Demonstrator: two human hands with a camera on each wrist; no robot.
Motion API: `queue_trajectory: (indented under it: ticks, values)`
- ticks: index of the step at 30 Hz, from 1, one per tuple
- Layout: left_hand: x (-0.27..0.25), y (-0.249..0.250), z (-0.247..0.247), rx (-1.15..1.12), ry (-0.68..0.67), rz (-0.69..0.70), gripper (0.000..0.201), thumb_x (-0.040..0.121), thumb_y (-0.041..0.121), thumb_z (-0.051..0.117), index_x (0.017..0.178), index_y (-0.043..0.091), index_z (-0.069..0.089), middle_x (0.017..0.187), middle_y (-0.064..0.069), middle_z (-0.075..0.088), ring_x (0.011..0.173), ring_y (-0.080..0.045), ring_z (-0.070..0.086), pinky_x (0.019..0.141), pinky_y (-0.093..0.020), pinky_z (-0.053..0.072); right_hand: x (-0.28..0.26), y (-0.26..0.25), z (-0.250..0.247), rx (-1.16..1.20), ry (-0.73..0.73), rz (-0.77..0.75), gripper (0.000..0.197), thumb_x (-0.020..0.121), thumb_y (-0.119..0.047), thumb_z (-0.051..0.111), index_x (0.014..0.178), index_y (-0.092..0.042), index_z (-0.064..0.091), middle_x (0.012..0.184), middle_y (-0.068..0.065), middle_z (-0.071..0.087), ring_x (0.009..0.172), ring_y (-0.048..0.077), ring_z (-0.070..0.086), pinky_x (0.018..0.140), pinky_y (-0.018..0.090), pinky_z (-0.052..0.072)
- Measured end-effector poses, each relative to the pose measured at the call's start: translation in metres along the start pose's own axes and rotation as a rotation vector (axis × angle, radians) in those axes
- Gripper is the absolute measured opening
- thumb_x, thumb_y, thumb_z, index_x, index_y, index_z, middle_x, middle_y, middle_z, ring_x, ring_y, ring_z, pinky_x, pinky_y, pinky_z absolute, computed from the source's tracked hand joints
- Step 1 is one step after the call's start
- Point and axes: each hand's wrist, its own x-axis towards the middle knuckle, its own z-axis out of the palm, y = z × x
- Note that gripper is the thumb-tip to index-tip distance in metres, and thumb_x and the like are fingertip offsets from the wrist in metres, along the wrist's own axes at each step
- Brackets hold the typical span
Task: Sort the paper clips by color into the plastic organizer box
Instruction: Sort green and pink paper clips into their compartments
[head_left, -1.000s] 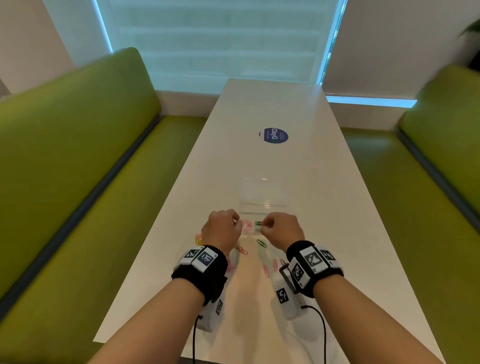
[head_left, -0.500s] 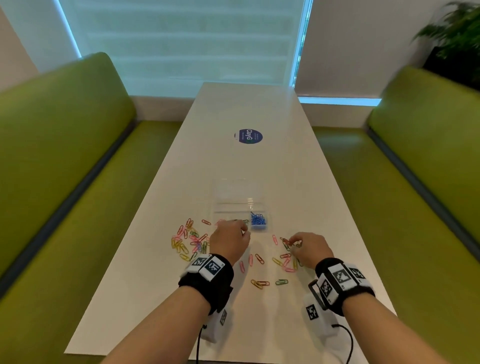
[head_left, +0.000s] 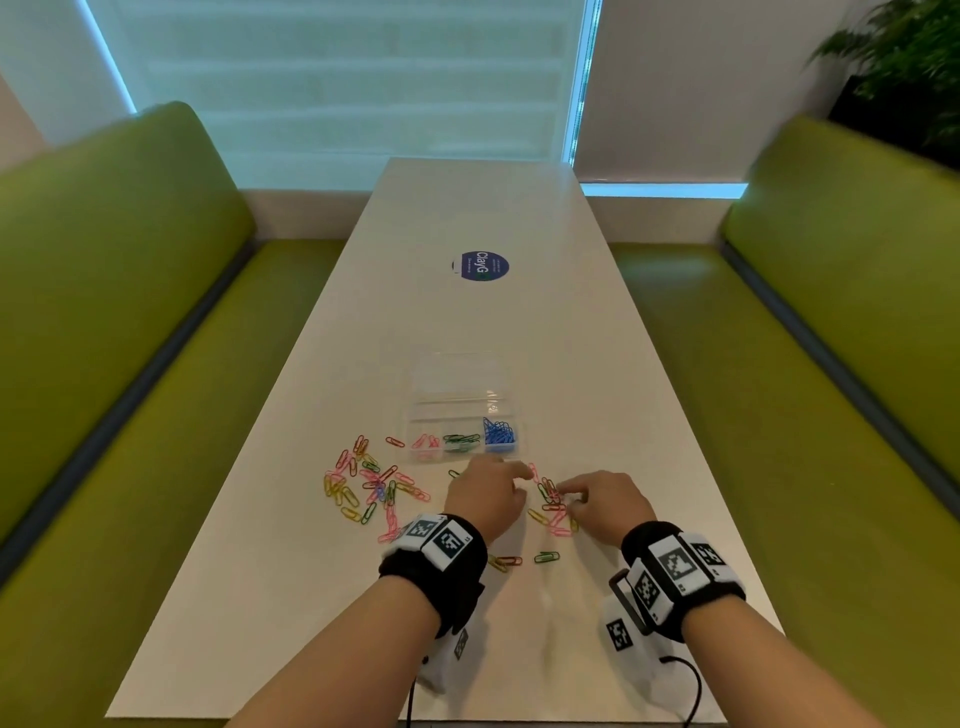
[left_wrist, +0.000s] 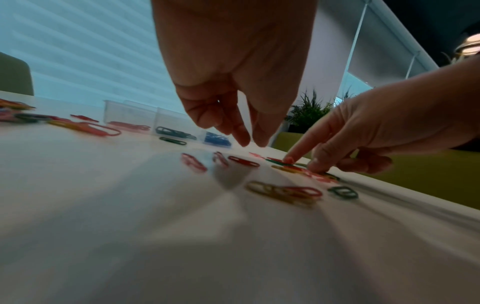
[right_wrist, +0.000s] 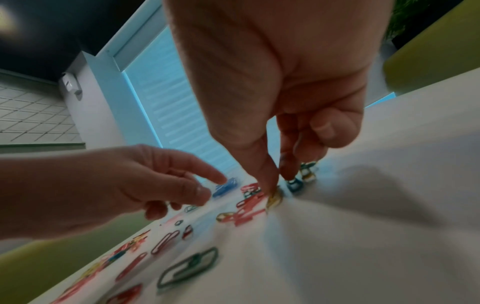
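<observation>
Pinching down into the small heap of clips (head_left: 551, 506), the right hand's fingertips (right_wrist: 270, 185) have shifted inward from half a second ago; whether they hold one I cannot tell. The left hand (head_left: 485, 496), loosely open and empty, has left the box (head_left: 457, 415), where pink, green and blue clips already lie sorted.

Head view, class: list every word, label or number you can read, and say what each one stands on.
"ClayG": on the round dark blue sticker on the white table, printed sideways.
Smaller print beside it on the sticker: too small to read.
Black-and-white square marker codes on the wristbands: patterns only, no readable text.
Clear organizer box and paper clips: no text visible.
</observation>
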Motion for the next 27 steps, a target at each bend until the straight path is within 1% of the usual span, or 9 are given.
queue_trajectory:
  ticks: [3,5,8,11,14,17,22,25,27]
  values:
    - [0.001,0.008,0.008,0.031,-0.097,0.054,0.038,0.094,0.022,0.047,0.129,0.033,0.056,0.124,-0.004,0.053,0.123,-0.019,0.046,0.099,-0.034,0.042,-0.004,0.0,0.003,-0.028,-0.003,-0.022,0.03,0.089,-0.021,0.053,0.111,-0.032,0.069,0.117,-0.007,0.067,0.106,0.014,0.061,0.091,0.029,0.05]
    - [0.001,0.012,0.011,0.056,-0.128,0.064,0.038,0.094,0.022,0.047,0.129,0.034,0.056,0.126,-0.004,0.052,0.126,-0.019,0.041,0.1,-0.035,0.04,-0.005,0.001,0.001,-0.041,0.001,-0.022,0.028,0.088,-0.021,0.054,0.108,-0.031,0.071,0.115,-0.005,0.068,0.105,0.015,0.061,0.09,0.03,0.05]
    - [0.002,0.014,0.012,0.091,-0.098,0.064,0.035,0.096,0.023,0.045,0.126,0.029,0.06,0.125,-0.004,0.054,0.128,-0.02,0.038,0.1,-0.036,0.04,-0.006,0.003,-0.002,-0.057,0.022,-0.009,0.025,0.088,-0.02,0.055,0.105,-0.027,0.072,0.116,-0.004,0.067,0.107,0.015,0.06,0.091,0.028,0.049]
    - [0.002,0.013,0.008,0.13,-0.047,0.065,0.032,0.097,0.024,0.044,0.122,0.024,0.064,0.123,-0.005,0.055,0.127,-0.021,0.038,0.099,-0.034,0.041,-0.006,0.003,-0.003,-0.052,0.045,-0.013,0.023,0.088,-0.024,0.058,0.107,-0.024,0.071,0.119,-0.004,0.065,0.11,0.014,0.059,0.093,0.028,0.047]
    - [0.003,0.011,0.004,0.175,-0.019,0.034,0.032,0.097,0.025,0.044,0.121,0.019,0.064,0.123,-0.007,0.055,0.13,-0.022,0.036,0.098,-0.035,0.042,-0.007,-0.001,-0.001,-0.048,0.029,-0.019,0.024,0.086,-0.029,0.062,0.109,-0.025,0.07,0.115,-0.002,0.066,0.106,0.015,0.06,0.09,0.028,0.048]
    - [0.003,0.01,0.002,0.189,-0.002,0.012,0.031,0.095,0.025,0.046,0.119,0.018,0.064,0.126,-0.006,0.055,0.133,-0.022,0.033,0.1,-0.036,0.042,-0.008,-0.004,0.0,-0.053,0.029,-0.008,0.022,0.084,-0.031,0.066,0.104,-0.025,0.071,0.109,-0.003,0.067,0.102,0.015,0.06,0.085,0.028,0.048]
    - [0.004,0.013,0.006,0.15,-0.057,0.043,0.031,0.093,0.026,0.051,0.121,0.02,0.062,0.126,-0.005,0.054,0.132,-0.02,0.035,0.102,-0.036,0.041,-0.008,-0.005,0.0,-0.067,0.005,-0.004,0.013,0.082,-0.028,0.067,0.093,-0.021,0.072,0.102,-0.003,0.068,0.097,0.015,0.06,0.082,0.029,0.049]
    - [0.004,0.018,0.01,0.141,-0.107,0.071,0.03,0.092,0.029,0.054,0.12,0.023,0.062,0.126,-0.004,0.054,0.129,-0.019,0.038,0.1,-0.035,0.041,-0.009,-0.005,-0.001,-0.055,-0.014,-0.002,0.01,0.083,-0.023,0.067,0.092,-0.019,0.071,0.102,-0.002,0.067,0.097,0.015,0.061,0.082,0.028,0.048]
    - [0.004,0.021,0.014,0.141,-0.135,0.078,0.028,0.092,0.032,0.056,0.118,0.025,0.064,0.13,-0.006,0.053,0.129,-0.019,0.038,0.099,-0.036,0.042,-0.01,-0.004,-0.001,-0.053,-0.023,-0.007,0.009,0.084,-0.02,0.064,0.091,-0.018,0.07,0.102,-0.002,0.067,0.097,0.016,0.06,0.081,0.028,0.048]
